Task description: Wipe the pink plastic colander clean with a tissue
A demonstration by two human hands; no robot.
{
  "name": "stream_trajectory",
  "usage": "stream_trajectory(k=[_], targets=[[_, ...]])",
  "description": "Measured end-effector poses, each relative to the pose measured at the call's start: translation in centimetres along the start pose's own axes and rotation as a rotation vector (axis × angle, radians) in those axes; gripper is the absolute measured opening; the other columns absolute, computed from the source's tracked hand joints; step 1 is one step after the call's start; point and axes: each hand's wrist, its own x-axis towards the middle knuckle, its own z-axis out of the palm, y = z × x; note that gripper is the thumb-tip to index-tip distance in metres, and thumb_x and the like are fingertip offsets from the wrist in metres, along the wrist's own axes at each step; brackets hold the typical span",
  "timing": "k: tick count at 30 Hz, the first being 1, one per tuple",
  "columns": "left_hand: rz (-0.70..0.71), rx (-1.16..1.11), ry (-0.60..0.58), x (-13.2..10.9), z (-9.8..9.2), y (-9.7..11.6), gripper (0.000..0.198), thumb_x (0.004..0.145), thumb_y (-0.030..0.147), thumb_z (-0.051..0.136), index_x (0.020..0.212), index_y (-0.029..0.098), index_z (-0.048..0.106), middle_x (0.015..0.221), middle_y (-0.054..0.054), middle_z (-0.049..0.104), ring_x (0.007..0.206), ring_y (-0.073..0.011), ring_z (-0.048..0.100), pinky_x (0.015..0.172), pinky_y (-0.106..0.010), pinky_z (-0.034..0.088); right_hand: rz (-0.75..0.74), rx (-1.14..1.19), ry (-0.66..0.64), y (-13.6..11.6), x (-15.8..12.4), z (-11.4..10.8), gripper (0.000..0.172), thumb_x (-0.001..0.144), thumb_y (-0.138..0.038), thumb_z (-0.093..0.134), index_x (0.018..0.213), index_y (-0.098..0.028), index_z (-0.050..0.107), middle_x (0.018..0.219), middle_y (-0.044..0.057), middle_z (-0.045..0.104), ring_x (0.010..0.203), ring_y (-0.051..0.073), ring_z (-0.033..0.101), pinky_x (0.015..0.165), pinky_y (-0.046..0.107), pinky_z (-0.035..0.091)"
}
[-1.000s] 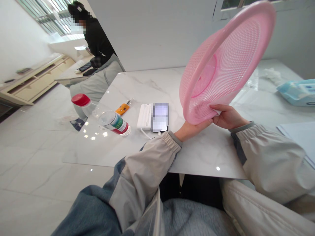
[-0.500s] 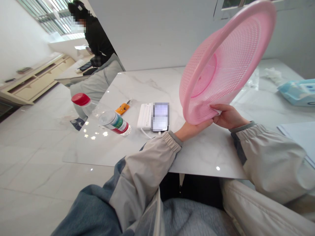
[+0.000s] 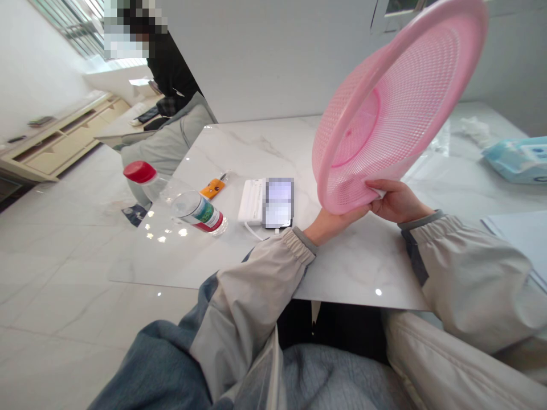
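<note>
A pink plastic mesh basket (image 3: 410, 108) is tilted up on its side above the table, its open mouth facing right and toward me. My left hand (image 3: 335, 224) grips its lower rim from underneath, with the fingers partly hidden behind the basket. At the same low part of the rim, my right hand (image 3: 397, 202) is closed with thumb and fingers around the edge. A bit of white wipe (image 3: 378, 195) shows between these fingers and the rim; most of it is covered.
On the marble-patterned table (image 3: 265, 262) lie a white power bank (image 3: 251, 202), a phone (image 3: 278, 204) and an orange card holder (image 3: 212, 188). A red-capped bottle (image 3: 205, 213) stands left. A blue wipes pack (image 3: 517, 161) and papers (image 3: 523, 233) are right. A person (image 3: 173, 65) sits beyond.
The basket has shifted very slightly to the right and tilted a little. Both hands stay at its lower rim.
</note>
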Motion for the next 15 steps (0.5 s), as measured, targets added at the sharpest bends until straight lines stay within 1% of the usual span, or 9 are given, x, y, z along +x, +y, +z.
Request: stream_trajectory(k=[4,8,10,11,12,14,15], targets=[[-0.017,-0.016,0.007,-0.2,0.0,0.5,0.094,0.087,0.044,0.09,0.168,0.022,0.047,0.178,-0.012,0.047,0.168,-0.0333,0.04,0.143,-0.048,0.029,0.009,0.006,-0.001,0.0,0.1,0.0,0.036,0.085,-0.013,0.076,0.119,-0.019,0.084,0.108,0.008,0.089,0.087,0.025,0.085,0.069,0.031,0.074],[-0.037,-0.11,0.029,-0.3,0.1,0.8,0.088,0.087,0.039,0.091,0.164,0.028,0.052,0.179,-0.009,0.047,0.166,-0.0306,0.044,0.142,-0.05,0.031,-0.003,-0.014,0.014,0.0,0.1,-0.1,0.034,0.087,-0.014,0.073,0.119,-0.021,0.084,0.105,0.005,0.089,0.083,0.022,0.084,0.066,0.029,0.073],[-0.035,-0.175,0.018,-0.7,-0.1,1.6,0.081,0.086,0.037,0.092,0.159,0.031,0.057,0.174,-0.007,0.053,0.164,-0.0318,0.046,0.14,-0.052,0.034,-0.009,-0.031,0.023,0.1,0.2,-0.3,0.032,0.087,-0.014,0.074,0.115,-0.023,0.084,0.101,0.003,0.088,0.077,0.021,0.082,0.062,0.029,0.071],[-0.039,-0.215,0.036,-0.9,-0.3,2.2,0.075,0.084,0.036,0.093,0.153,0.029,0.063,0.167,-0.009,0.061,0.161,-0.0335,0.049,0.138,-0.053,0.036,-0.01,-0.041,0.026,0.1,0.3,-0.4,0.03,0.086,-0.014,0.075,0.113,-0.024,0.085,0.099,0.003,0.088,0.076,0.021,0.081,0.061,0.028,0.07],[-0.047,-0.263,0.027,-1.2,-0.4,2.9,0.072,0.084,0.035,0.093,0.15,0.026,0.065,0.162,-0.012,0.065,0.158,-0.0348,0.052,0.136,-0.053,0.038,-0.011,-0.051,0.025,0.2,0.3,-0.4,0.029,0.085,-0.014,0.076,0.111,-0.025,0.085,0.097,0.003,0.087,0.075,0.021,0.081,0.06,0.029,0.07],[-0.09,-0.372,0.012,-1.8,-0.7,4.2,0.07,0.084,0.036,0.093,0.148,0.024,0.067,0.163,-0.014,0.064,0.154,-0.0352,0.056,0.134,-0.053,0.04,-0.018,-0.063,0.014,0.2,0.3,-0.4,0.029,0.084,-0.017,0.078,0.11,-0.024,0.085,0.099,0.004,0.087,0.08,0.022,0.082,0.067,0.03,0.071],[-0.119,-0.415,0.005,-2.0,-0.9,4.8,0.065,0.085,0.036,0.092,0.144,0.024,0.069,0.161,-0.013,0.065,0.153,-0.0341,0.058,0.133,-0.052,0.042,-0.025,-0.061,0.004,0.2,0.2,-0.3,0.029,0.084,-0.018,0.078,0.112,-0.024,0.085,0.104,0.005,0.087,0.086,0.023,0.083,0.073,0.031,0.072]])
